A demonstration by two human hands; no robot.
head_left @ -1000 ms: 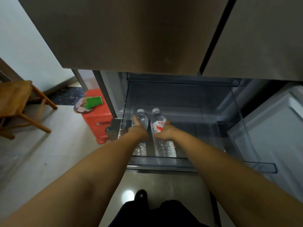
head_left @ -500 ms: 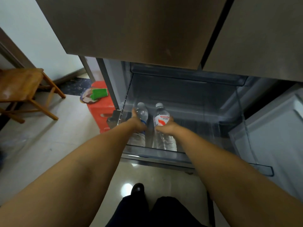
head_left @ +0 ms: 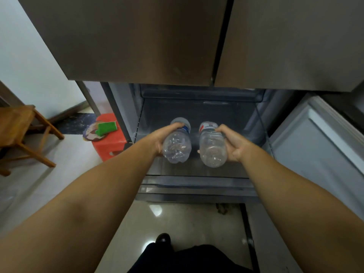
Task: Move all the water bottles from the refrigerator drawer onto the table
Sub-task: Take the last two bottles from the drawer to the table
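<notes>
Two clear plastic water bottles are held above the open refrigerator drawer [head_left: 197, 184], their bottoms turned toward me. My left hand [head_left: 159, 139] grips the left bottle [head_left: 177, 147], which has a blue label band. My right hand [head_left: 234, 144] grips the right bottle [head_left: 211, 149], which carries a red and white label. Both bottles are lifted off the drawer floor. The drawer floor below them shows no other bottle.
The closed upper refrigerator doors [head_left: 157, 40] hang just above the hands. A white open door panel [head_left: 323, 144] stands at right. A red plastic stool [head_left: 110, 142] with a green sponge sits left of the fridge, and a wooden chair [head_left: 19, 131] stands farther left.
Both hands have lifted their bottles out of the drawer and tipped them, so the bottoms now face me. Before, the bottles stood upright on the drawer floor.
</notes>
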